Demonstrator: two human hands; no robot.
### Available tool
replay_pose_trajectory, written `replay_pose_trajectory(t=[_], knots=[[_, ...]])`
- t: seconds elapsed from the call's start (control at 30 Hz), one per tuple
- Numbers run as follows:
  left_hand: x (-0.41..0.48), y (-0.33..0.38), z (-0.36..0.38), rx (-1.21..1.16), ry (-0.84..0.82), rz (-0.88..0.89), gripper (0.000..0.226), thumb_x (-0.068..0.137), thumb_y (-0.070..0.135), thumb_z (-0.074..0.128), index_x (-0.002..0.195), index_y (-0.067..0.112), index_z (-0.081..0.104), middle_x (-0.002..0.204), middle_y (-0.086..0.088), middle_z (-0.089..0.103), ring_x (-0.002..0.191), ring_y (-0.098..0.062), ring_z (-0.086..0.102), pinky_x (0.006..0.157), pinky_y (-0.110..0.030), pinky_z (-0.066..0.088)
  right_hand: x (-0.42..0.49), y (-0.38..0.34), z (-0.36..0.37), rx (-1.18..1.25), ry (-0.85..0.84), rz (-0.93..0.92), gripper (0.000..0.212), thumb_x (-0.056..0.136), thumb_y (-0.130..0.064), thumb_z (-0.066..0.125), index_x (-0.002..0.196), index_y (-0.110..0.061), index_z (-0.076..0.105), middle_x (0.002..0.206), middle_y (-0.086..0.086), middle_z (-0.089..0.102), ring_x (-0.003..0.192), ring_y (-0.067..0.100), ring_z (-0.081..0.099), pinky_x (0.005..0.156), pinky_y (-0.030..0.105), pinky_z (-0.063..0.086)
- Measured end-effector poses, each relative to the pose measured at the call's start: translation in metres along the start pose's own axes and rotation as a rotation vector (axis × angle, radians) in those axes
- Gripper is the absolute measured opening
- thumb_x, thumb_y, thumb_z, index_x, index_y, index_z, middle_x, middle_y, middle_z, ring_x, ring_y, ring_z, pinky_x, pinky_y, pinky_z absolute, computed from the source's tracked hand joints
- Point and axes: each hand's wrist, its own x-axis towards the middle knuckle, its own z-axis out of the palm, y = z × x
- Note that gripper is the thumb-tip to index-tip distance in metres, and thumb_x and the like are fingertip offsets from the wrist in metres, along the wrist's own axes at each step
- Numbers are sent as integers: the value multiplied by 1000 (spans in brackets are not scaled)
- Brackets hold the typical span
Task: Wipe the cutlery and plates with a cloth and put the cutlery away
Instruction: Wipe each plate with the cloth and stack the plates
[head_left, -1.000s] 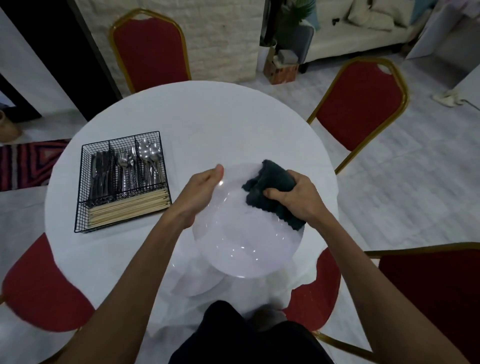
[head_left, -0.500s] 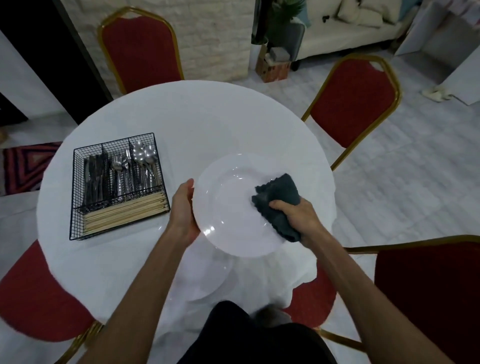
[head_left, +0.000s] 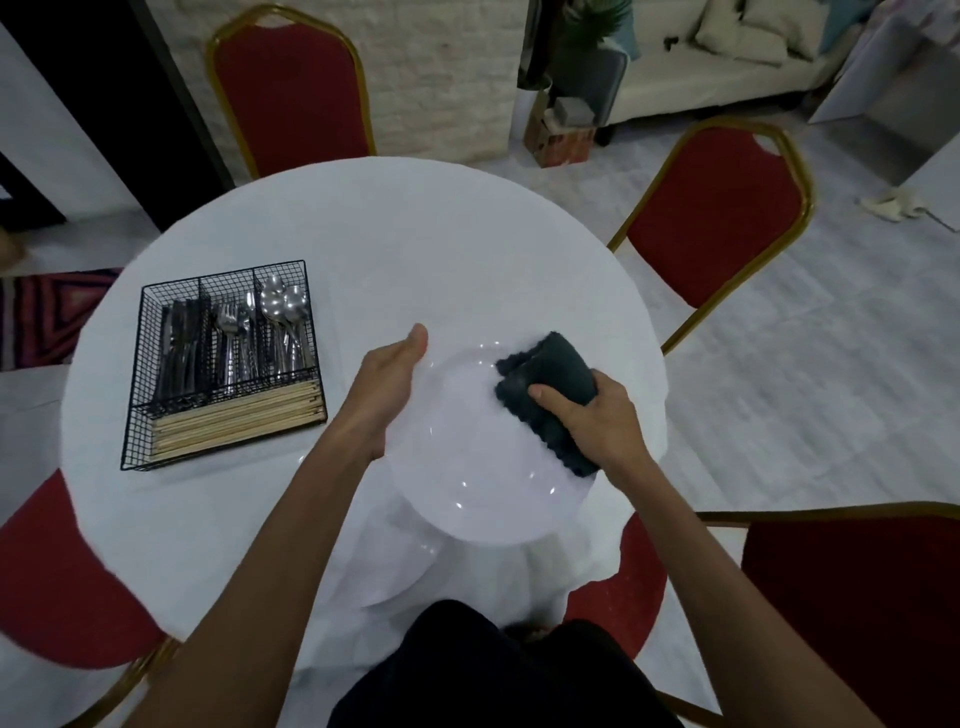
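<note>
Plate, white and round, is held tilted above the near edge of the table, over another plate lying on the cloth below. The left hand has its grip closed on the plate's left rim. The right hand grips a dark folded cloth, pressed on the plate's upper right part, its long axis running near to far. Farther left sits a wire basket with cutlery lying handles toward the person, chopsticks crosswise.
</note>
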Motion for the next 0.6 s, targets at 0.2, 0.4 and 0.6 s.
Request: replay_pose_trajectory(t=[0.2,0.4,0.6], knots=[[-1,-18,38,-369,591,139,45,105,43,40,68,18,37,67,1,32,62,-12,33,62,-28,34,-42,5,63,697,35,361,23,88,-29,77,105,-15,72,96,5,78,83,20,72,70,33,58],[-4,-36,42,-411,591,122,38,107,43,31,83,20,49,79,7,46,75,-11,47,87,-30,43,-24,12,66,526,-11,324,37,77,-36,84,106,-16,72,99,8,78,85,25,74,71,40,62],[-8,-38,5,-280,456,78,44,104,50,39,137,26,56,144,4,53,135,-18,46,112,-33,31,20,2,23,-268,93,-200,65,73,-54,84,113,-17,47,105,-3,61,91,17,61,74,34,54]])
